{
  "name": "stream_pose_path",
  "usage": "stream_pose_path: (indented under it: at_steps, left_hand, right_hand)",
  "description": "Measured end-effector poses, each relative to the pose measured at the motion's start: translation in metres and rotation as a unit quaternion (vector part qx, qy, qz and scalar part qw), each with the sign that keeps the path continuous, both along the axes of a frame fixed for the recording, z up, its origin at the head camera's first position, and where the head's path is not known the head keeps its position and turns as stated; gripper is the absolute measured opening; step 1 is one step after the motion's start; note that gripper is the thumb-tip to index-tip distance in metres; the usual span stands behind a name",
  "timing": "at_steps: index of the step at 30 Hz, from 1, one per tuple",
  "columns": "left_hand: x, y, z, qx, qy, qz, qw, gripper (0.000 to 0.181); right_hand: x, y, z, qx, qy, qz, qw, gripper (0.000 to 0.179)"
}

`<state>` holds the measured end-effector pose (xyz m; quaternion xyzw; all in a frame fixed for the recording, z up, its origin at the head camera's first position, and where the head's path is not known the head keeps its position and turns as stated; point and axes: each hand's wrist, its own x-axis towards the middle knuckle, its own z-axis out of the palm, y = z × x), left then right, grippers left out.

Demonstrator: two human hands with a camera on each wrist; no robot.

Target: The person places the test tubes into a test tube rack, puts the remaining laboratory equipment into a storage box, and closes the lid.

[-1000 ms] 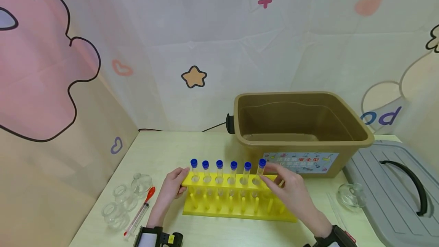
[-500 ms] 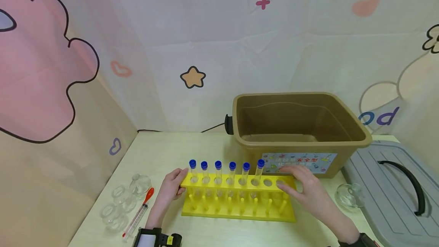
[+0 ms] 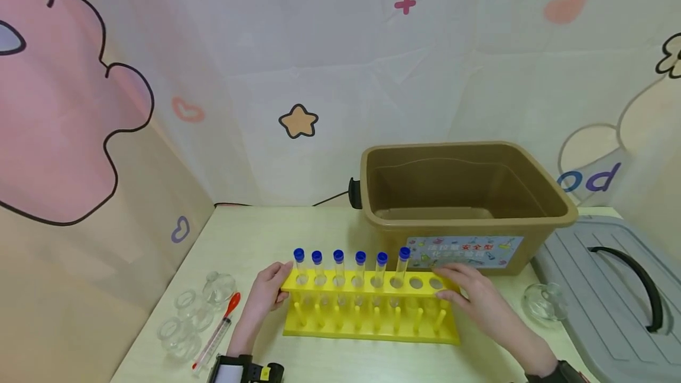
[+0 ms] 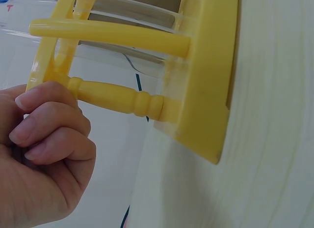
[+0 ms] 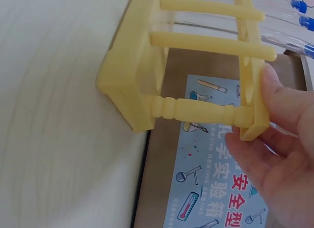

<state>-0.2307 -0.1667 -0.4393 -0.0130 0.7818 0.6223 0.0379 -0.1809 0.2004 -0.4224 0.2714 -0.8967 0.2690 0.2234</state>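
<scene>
A yellow test tube rack (image 3: 372, 337) stands on the table in the head view. Several clear test tubes with blue caps (image 3: 339, 256) stand upright in its holes, while the two rightmost holes hold none. My left hand (image 3: 268, 288) grips the left end of the upper shelf; in the left wrist view its curled fingers (image 4: 59, 120) sit at the top of the turned end post (image 4: 117, 96). At the opposite end, my right hand (image 3: 476, 297) pinches the upper shelf. The right wrist view has the thumb (image 5: 272, 85) on one face and fingers beneath.
A brown bin (image 3: 468, 223) with a printed label is right behind the rack. Its grey lid (image 3: 601, 294) lies at the right, beside a small glass vessel (image 3: 545, 302). Several glass vessels (image 3: 178, 336), a red-tipped dropper (image 3: 232, 303) and a syringe-like tube (image 3: 213, 344) lie left.
My right hand has left the rightmost blue-capped test tube, moved right and taken hold of the rack's right end. My left hand keeps its grip at the left end.
</scene>
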Motion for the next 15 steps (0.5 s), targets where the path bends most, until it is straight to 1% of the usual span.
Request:
stream_pose_path:
  at_steps: [6, 12, 15]
  left_hand:
    - [0.0005, -0.0005, 0.0019, -0.001, 0.0, 0.003, 1.0, 0.032]
    - [0.0015, 0.0, 0.0033, 0.007, 0.0, 0.0, 1.0, 0.035]
    - [0.0018, 0.0001, 0.0049, -0.005, 0.007, 0.001, 1.0, 0.038]
  right_hand:
    - [0.0005, -0.0039, -0.0009, 0.01, 0.028, -0.001, 0.9996, 0.041]
    - [0.0014, -0.0042, -0.0015, 0.012, 0.024, -0.013, 0.9996, 0.04]
    - [0.0015, -0.0043, -0.0038, 0.011, 0.036, -0.012, 0.9992, 0.04]
